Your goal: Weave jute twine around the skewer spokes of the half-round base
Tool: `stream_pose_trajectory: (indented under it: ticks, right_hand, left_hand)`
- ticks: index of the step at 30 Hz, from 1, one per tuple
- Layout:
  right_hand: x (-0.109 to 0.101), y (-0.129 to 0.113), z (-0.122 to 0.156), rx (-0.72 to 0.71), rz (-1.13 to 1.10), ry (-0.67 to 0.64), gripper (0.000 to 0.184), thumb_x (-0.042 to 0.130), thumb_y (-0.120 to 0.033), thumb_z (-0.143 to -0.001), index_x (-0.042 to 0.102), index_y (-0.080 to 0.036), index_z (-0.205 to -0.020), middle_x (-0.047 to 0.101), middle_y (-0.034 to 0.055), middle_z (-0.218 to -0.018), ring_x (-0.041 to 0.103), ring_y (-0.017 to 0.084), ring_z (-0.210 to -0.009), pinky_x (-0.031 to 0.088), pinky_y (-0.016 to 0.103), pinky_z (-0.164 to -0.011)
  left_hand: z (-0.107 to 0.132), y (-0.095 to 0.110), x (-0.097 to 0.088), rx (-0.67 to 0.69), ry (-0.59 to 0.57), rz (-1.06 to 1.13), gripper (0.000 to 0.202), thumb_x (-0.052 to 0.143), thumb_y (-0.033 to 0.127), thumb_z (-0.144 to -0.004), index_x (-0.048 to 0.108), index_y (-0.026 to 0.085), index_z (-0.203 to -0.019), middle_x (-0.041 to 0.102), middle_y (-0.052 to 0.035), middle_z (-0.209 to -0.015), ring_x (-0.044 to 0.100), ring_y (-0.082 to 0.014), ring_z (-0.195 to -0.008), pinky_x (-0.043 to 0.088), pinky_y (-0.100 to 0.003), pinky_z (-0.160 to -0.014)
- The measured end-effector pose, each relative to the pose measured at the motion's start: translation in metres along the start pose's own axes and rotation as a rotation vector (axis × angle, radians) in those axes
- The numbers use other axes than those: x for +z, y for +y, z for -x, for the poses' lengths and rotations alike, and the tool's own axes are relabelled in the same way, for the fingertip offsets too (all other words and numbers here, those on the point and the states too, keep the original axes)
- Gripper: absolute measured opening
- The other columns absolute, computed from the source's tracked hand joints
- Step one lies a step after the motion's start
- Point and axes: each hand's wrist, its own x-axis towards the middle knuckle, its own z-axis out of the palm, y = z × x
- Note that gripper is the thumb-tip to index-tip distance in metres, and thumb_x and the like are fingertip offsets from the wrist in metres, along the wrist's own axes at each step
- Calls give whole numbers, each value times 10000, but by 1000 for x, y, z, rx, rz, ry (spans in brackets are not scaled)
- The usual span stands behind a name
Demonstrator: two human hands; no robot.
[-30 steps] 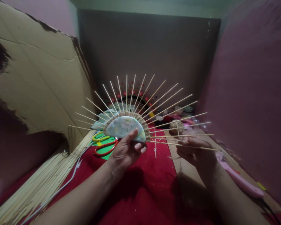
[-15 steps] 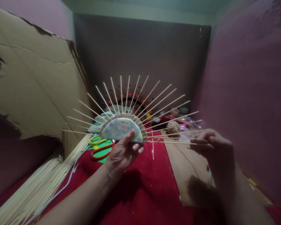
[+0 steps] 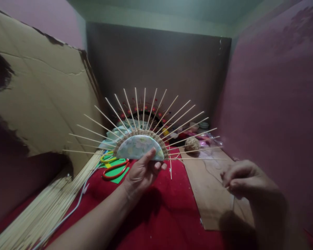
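My left hand [image 3: 143, 172] grips the flat lower edge of a half-round fan piece [image 3: 139, 147]. The piece has a pale flowered cloth centre and a woven twine rim, and several thin bamboo skewers [image 3: 187, 121] fan out from it. It is held upright above the red cloth [image 3: 161, 208]. My right hand [image 3: 246, 178] is lower right, away from the skewers, with fingers pinched together; a thin strand of twine [image 3: 211, 170] seems to run from it toward the fan. A ball of twine [image 3: 192, 144] sits behind on a cardboard sheet [image 3: 211, 187].
A thick bundle of bamboo sticks [image 3: 41, 211] lies at lower left with a white cord [image 3: 75, 205] across it. Orange scissors [image 3: 114, 169] and a yellow-handled pair [image 3: 107, 158] lie on green paper. Cardboard panels [image 3: 41, 97] stand left and behind; a pink wall closes the right.
My right hand has drawn back from the right-hand skewer tips, down and toward me, pinched as it goes. The left hand has kept hold of the fan piece, nearly still.
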Motion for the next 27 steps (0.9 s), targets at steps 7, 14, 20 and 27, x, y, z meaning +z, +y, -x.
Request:
stream_pose_trajectory:
  ticks: [7, 14, 20, 27]
  right_hand:
    - [66, 11, -22, -58, 221, 48, 345, 598, -191, -660, 615, -239, -1001, 605, 66, -1059, 518, 209, -995, 345, 390, -904]
    - [102, 17, -30, 27, -648, 164, 186, 605, -236, -640, 635, -143, -798, 593, 19, -621, 470, 60, -485, 359, 175, -441]
    - [121, 16, -41, 49, -671, 208, 187, 653, -280, -645, 522, -152, -682, 269, -104, -397, 160, 18, -344, 96, 170, -328]
    - [129, 10, -52, -19, -671, 122, 166, 593, -305, -703, 489, -176, -702, 215, -115, -387, 102, 29, -348, 81, 188, -330]
  left_hand:
    - [4, -6, 4, -12, -93, -45, 109, 587, 197, -727, 583, 117, -653, 512, 16, -476, 460, -87, -451, 426, -269, -528]
    - [5, -13, 6, 4, -95, -62, 103, 579, 184, -734, 571, 113, -660, 507, 22, -485, 442, -77, -446, 403, -250, -505]
    - [4, -14, 8, 2, -125, -64, 136, 575, 223, -740, 578, 104, -675, 524, 6, -497, 475, -88, -482, 411, -247, -545]
    - [3, -1, 17, 12, -53, -35, 95, 613, 182, -699, 580, 105, -653, 560, 1, -546, 489, -85, -496, 446, -249, -594]
